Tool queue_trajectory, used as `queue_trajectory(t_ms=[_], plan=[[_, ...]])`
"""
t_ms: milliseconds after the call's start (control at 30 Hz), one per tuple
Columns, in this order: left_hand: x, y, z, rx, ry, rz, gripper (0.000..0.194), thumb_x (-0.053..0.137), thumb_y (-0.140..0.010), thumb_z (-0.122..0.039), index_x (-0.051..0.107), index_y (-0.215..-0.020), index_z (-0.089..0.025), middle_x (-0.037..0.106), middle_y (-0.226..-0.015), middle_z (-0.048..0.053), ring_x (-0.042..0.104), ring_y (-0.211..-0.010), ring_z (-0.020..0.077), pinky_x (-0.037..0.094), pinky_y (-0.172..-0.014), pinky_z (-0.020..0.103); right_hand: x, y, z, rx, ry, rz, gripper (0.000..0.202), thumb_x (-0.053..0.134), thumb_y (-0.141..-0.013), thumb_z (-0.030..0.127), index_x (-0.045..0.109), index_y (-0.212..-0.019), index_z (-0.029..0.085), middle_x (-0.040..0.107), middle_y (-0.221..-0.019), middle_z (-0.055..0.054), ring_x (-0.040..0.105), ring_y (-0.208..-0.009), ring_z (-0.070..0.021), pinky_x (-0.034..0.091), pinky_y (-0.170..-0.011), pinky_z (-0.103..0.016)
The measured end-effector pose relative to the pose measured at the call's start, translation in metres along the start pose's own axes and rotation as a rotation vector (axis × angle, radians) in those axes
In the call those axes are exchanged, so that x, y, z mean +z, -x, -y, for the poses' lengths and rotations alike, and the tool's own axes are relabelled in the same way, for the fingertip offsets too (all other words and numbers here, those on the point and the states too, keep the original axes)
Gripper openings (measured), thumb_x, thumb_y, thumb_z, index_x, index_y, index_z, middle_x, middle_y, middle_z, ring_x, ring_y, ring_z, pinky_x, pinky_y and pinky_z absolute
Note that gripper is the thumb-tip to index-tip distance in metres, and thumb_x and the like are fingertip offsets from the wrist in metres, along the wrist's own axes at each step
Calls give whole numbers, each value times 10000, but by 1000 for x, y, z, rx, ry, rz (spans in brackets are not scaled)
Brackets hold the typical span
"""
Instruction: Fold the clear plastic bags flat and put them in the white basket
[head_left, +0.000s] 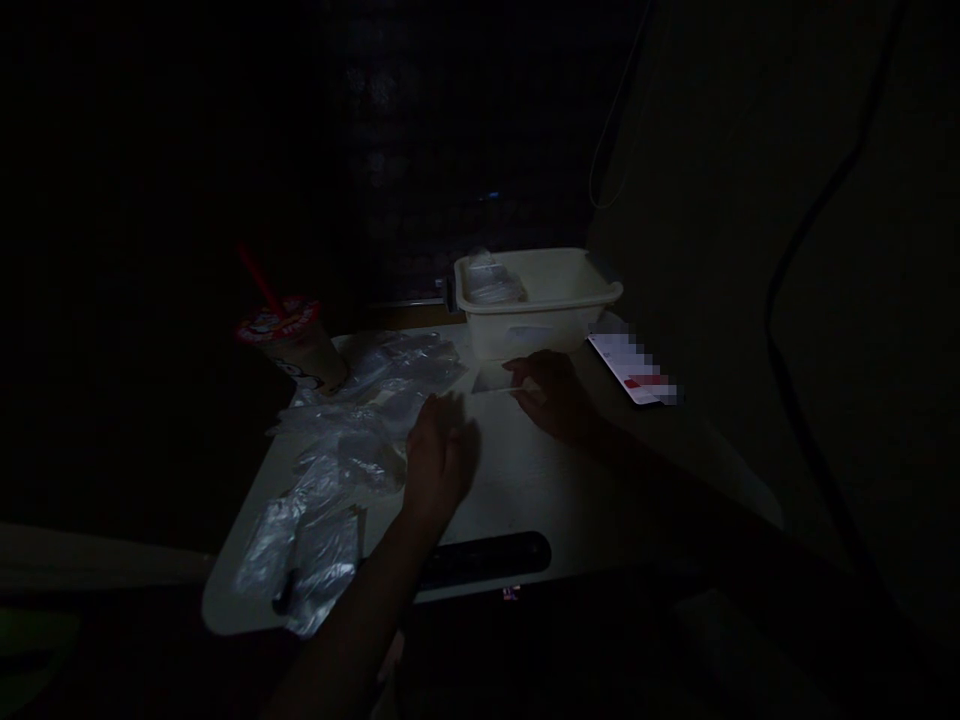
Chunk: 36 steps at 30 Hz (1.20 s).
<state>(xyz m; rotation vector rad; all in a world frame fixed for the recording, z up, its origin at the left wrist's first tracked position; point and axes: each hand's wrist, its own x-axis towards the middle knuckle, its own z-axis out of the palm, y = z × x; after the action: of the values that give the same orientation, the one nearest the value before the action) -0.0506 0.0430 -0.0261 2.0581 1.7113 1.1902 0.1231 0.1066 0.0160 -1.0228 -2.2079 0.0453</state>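
My right hand (555, 395) is over the middle of the small white table, its fingers closed on a thin, pale flat sheet (491, 379) that looks like clear plastic. To its left is my left hand (439, 455), with the fingers partly curled and smeared by motion; whether anything is in them does not show. Clear plastic bags (349, 465) lie in a loose spread just left of that hand. Behind my right hand stands a white plastic basin (536, 325), with some stacked clear plastic pieces (491, 280) inside at its left end.
A drink cup (300, 355) with a red straw stands at the table's back left. A lit phone (630, 365) lies on the right. The white table (510, 480) has a dark slot (487, 558) near its front edge. A cable (780, 260) hangs at right. The room is very dark.
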Motion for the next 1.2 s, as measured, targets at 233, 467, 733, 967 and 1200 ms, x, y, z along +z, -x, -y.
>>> queue_trajectory(t_ms=[233, 467, 733, 967, 1200], plan=[[-2, -2, -6, 115, -70, 39, 405, 259, -823, -262, 289, -1211, -152, 343, -1259, 119, 277, -1170, 212, 289, -910, 405, 5, 53, 3, -31, -106, 128, 467, 451, -625, 116, 427, -1091, 140, 575, -897, -58, 473, -915, -182, 341, -820, -349], [7, -16, -15, 258, -296, 326, 444, 248, -810, -193, 226, -1243, -102, 299, -1286, 139, 218, -1196, 186, 199, -943, 425, 11, 58, 17, 192, 74, 126, 447, 273, -782, 243, 358, -1169, 35, 401, -1202, -160, 314, -1137, -198, 286, -923, -353], [22, -21, -17, 373, -483, 494, 473, 285, -783, -221, 260, -1231, -73, 286, -1294, 137, 197, -1201, 208, 145, -963, 419, 28, 46, 32, 174, 289, 364, 571, 197, -812, 410, 316, -1209, 17, 281, -1286, -176, 176, -1202, -252, 127, -962, -445], [21, -17, -17, 318, -585, 520, 492, 279, -774, -239, 257, -1230, -56, 265, -1301, 150, 191, -1203, 223, 161, -946, 450, 28, 50, 29, 158, 312, 390, 569, 173, -815, 442, 317, -1215, 64, 314, -1276, -147, 228, -1183, -239, 142, -951, -443], [22, -17, -19, 294, -598, 521, 486, 257, -780, -245, 260, -1229, -60, 254, -1305, 146, 188, -1205, 223, 150, -942, 463, 29, 49, 28, 160, 303, 396, 594, 140, -815, 461, 307, -1220, 58, 299, -1284, -150, 212, -1190, -239, 137, -950, -446]])
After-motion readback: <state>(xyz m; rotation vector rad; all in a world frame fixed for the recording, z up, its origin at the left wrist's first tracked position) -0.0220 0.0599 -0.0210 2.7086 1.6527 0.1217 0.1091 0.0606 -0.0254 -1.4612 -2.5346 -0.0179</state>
